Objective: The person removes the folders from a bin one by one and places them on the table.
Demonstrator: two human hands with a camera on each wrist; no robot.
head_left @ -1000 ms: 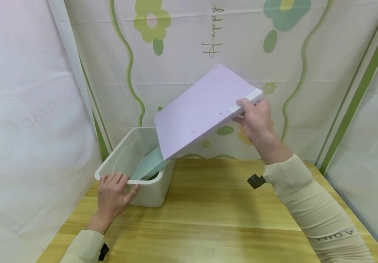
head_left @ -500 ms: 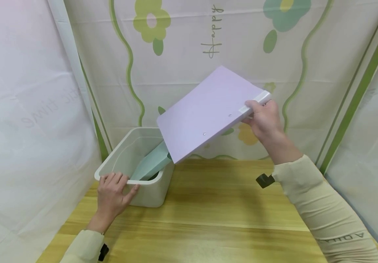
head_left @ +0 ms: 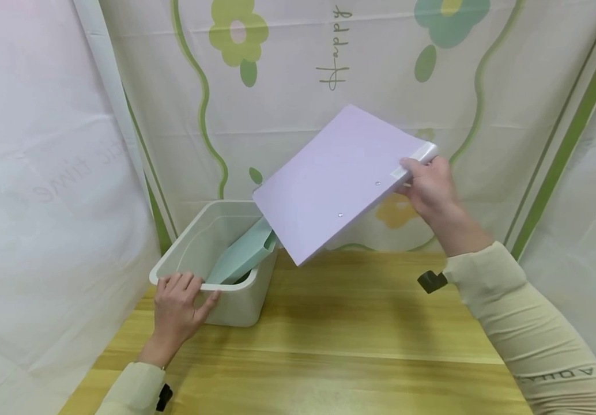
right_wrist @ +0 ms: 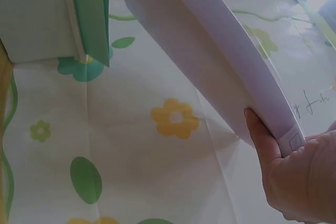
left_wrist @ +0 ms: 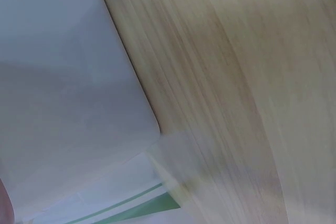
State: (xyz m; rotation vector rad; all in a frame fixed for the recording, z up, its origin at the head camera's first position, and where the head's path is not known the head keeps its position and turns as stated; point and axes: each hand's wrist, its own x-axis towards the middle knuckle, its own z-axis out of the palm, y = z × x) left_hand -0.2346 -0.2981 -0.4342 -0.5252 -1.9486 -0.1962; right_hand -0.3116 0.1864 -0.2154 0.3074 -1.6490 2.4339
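Observation:
My right hand (head_left: 434,187) grips a pale purple ring binder (head_left: 336,181) by one end of its spine, fingers on one side and thumb on the other. The binder hangs tilted in the air, its lower corner just right of the white plastic bin (head_left: 233,308). In the right wrist view the hand (right_wrist: 299,174) pinches the labelled end of the binder's spine (right_wrist: 231,35). My left hand (head_left: 178,305) holds the bin's near rim, fingers hooked over it and thumb along the outside. Inside the bin a mint-green folder (head_left: 241,253) leans toward the right wall, partly covered by the binder.
The bin stands at the back left of a wood-grain table (head_left: 339,334). A white cloth (head_left: 298,86) printed with flowers hangs behind it, and further white cloth panels (head_left: 44,202) close off both sides.
My right hand has drawn the binder to the right and slightly down, uncovering more of the green folder. The left hand and the bin have stayed put.

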